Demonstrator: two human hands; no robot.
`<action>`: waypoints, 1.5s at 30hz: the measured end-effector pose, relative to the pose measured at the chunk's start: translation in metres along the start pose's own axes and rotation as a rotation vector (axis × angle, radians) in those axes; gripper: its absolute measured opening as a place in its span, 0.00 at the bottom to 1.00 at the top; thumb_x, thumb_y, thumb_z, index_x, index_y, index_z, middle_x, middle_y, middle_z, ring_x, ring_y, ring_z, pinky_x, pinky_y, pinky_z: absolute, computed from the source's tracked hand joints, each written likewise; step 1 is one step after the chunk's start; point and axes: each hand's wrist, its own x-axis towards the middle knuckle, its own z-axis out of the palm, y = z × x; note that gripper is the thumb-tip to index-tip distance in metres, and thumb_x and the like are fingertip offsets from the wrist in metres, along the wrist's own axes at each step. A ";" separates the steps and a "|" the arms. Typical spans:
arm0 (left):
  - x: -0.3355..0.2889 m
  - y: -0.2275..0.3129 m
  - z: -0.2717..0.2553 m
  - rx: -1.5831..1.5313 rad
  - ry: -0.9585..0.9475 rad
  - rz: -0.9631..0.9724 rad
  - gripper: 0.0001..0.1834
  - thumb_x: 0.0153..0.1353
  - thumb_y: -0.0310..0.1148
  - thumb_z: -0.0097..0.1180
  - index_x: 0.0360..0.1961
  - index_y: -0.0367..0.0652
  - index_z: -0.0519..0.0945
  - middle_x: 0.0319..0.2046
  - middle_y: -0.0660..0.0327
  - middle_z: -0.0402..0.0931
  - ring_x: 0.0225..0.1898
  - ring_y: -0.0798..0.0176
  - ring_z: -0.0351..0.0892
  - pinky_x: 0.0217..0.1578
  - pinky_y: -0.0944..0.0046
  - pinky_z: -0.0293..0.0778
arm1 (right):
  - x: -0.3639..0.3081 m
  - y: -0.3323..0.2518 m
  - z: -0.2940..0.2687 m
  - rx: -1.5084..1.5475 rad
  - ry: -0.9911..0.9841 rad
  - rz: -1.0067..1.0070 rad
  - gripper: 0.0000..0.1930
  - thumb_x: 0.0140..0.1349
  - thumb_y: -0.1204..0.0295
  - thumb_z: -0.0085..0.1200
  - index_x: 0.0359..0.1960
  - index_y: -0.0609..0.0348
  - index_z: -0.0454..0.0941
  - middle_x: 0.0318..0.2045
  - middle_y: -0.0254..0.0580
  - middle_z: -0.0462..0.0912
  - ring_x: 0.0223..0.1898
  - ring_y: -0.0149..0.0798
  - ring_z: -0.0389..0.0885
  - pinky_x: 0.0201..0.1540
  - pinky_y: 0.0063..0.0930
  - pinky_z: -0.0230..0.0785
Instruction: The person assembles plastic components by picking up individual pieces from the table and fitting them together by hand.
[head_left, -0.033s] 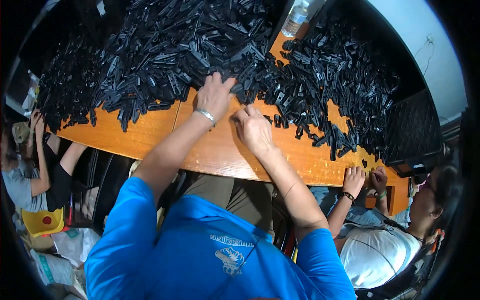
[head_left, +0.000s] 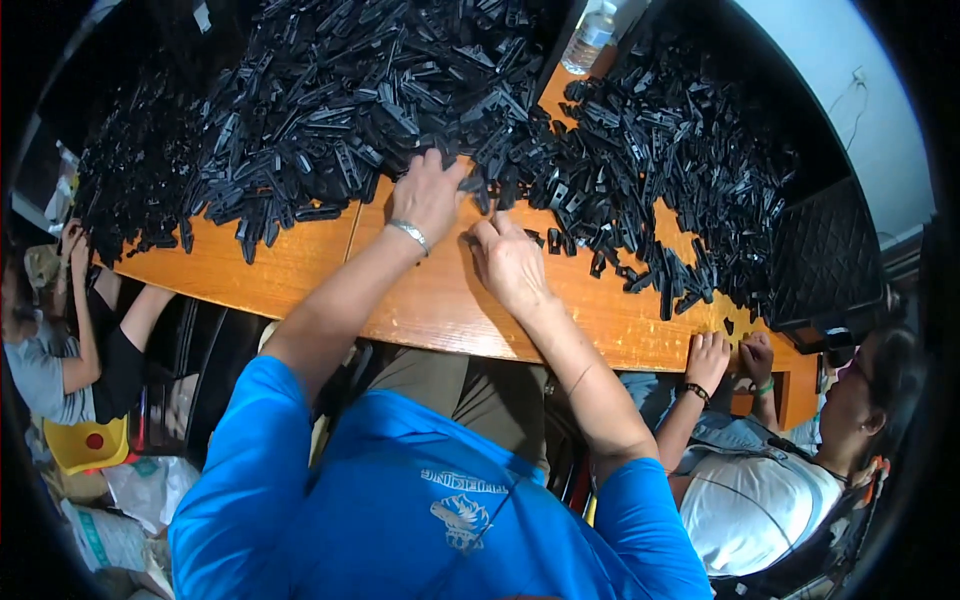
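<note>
A broad heap of black plastic parts (head_left: 340,110), long and narrow, covers the far side of the wooden table (head_left: 440,310). At its near edge is my left hand (head_left: 428,200), a silver bracelet on the wrist; its thumb stands apart from its fingers, and the fingertips reach the parts. Just right of that thumb lie a few dark pieces (head_left: 480,192), slightly blurred. My right hand (head_left: 512,265) rests low over the table nearer me, with bent fingers drawn together just below those pieces. Whatever its fingertips hold is hidden.
More black parts (head_left: 650,150) spread to the right, below a clear bottle (head_left: 590,40). A black crate (head_left: 830,260) stands at the right end. One person's hands (head_left: 710,360) work at the right edge; another person (head_left: 60,360) sits at far left.
My left hand has drawn back slightly toward me. A few dark pieces beside its thumb have shifted closer to my right hand, which has barely moved.
</note>
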 end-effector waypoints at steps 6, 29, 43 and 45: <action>-0.024 0.007 -0.025 0.000 -0.172 -0.006 0.11 0.62 0.37 0.71 0.41 0.45 0.86 0.39 0.48 0.82 0.44 0.40 0.85 0.45 0.43 0.82 | -0.023 -0.005 -0.007 -0.026 -0.201 0.086 0.08 0.69 0.76 0.52 0.47 0.59 0.74 0.39 0.62 0.80 0.38 0.66 0.86 0.41 0.58 0.81; -0.086 -0.008 -0.071 -0.050 -0.179 0.138 0.16 0.52 0.27 0.76 0.43 0.44 0.89 0.45 0.56 0.79 0.52 0.46 0.78 0.51 0.51 0.77 | -0.024 -0.017 -0.044 0.080 -0.285 0.116 0.08 0.67 0.72 0.64 0.44 0.63 0.84 0.46 0.63 0.85 0.45 0.62 0.87 0.49 0.54 0.80; -0.101 -0.033 -0.067 -0.207 -0.168 -0.029 0.10 0.57 0.30 0.74 0.39 0.41 0.88 0.39 0.55 0.80 0.47 0.46 0.81 0.47 0.49 0.77 | -0.011 -0.031 0.015 0.260 0.022 0.108 0.12 0.58 0.72 0.74 0.43 0.59 0.91 0.40 0.47 0.82 0.39 0.54 0.86 0.40 0.46 0.79; -0.100 -0.034 -0.065 -0.227 -0.163 -0.006 0.09 0.56 0.28 0.74 0.38 0.40 0.87 0.38 0.54 0.79 0.47 0.46 0.81 0.46 0.48 0.76 | -0.011 -0.022 0.016 0.277 -0.034 0.101 0.12 0.57 0.71 0.75 0.42 0.59 0.91 0.39 0.47 0.82 0.38 0.53 0.86 0.40 0.44 0.79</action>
